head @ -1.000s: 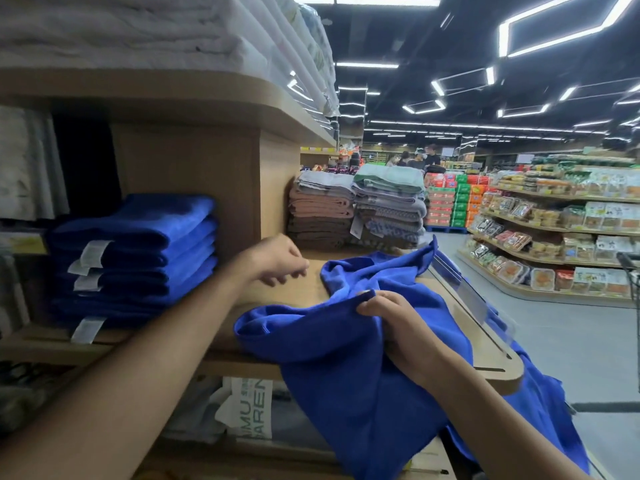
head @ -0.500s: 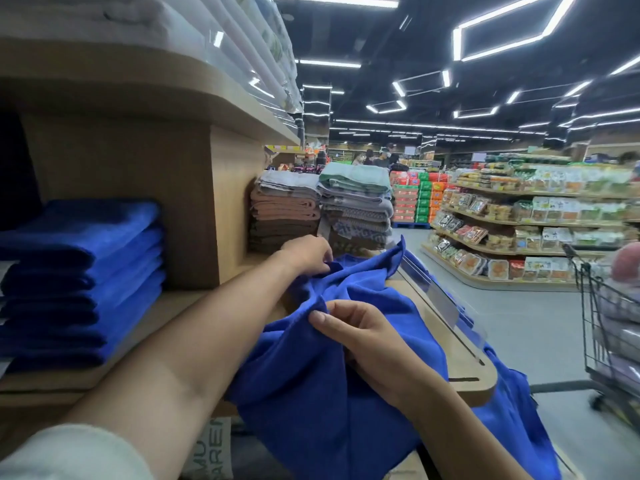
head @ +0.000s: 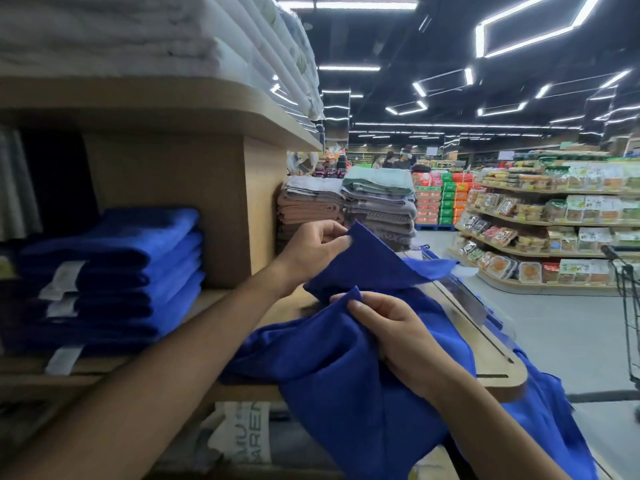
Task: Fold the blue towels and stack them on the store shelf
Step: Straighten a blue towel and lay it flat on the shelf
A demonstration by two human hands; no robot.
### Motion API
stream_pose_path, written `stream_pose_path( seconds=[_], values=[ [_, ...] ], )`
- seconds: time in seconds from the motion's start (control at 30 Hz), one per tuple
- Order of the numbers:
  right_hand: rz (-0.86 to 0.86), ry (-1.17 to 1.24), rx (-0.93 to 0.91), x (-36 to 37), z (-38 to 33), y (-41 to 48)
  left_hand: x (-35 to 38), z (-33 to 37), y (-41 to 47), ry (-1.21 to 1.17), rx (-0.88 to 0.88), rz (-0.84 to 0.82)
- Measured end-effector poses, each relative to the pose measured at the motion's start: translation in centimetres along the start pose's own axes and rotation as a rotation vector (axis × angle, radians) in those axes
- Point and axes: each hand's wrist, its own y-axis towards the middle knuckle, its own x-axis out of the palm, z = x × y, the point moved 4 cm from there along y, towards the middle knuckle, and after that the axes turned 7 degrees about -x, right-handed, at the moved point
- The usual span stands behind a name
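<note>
You are pinching two corners of the blue towel (head: pixel 346 393): left grip (head: pixel 311 251) farther, right grip (head: pixel 391 327) nearer, cloth trailing down-right.

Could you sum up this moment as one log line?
step: gathering corners | left hand: pinches corner of loose blue towel | right hand: pinches another corner | folded blue stack: on shelf

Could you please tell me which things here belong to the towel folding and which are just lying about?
Job: loose blue towel, pinched by left hand and right hand; folded blue stack; wooden shelf.
Lying about: white towels above; brown and grey towel stacks; shopping trolley; packaged food.
</note>
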Motion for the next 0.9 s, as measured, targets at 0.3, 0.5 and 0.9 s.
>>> stream_pose_path(
  seconds=[0.3, 0.5, 0.9],
  values=[
    [0.232, -0.336, -0.273, 0.3, -2.1, -1.0, -0.6, -1.1, -9.6, -0.099, -0.058, -0.075],
    [0.229, -0.638, -0.357, 0.1, -5.8, 0.7, -0.6, 0.5, -10.5, -0.079, -0.003, -0.066],
    [-0.041, -0.924, -0.247, 0.1, -10.5, 3.5, -2.1, 3.6, -8.6, -0.134, 0.106, -0.038]
  ],
)
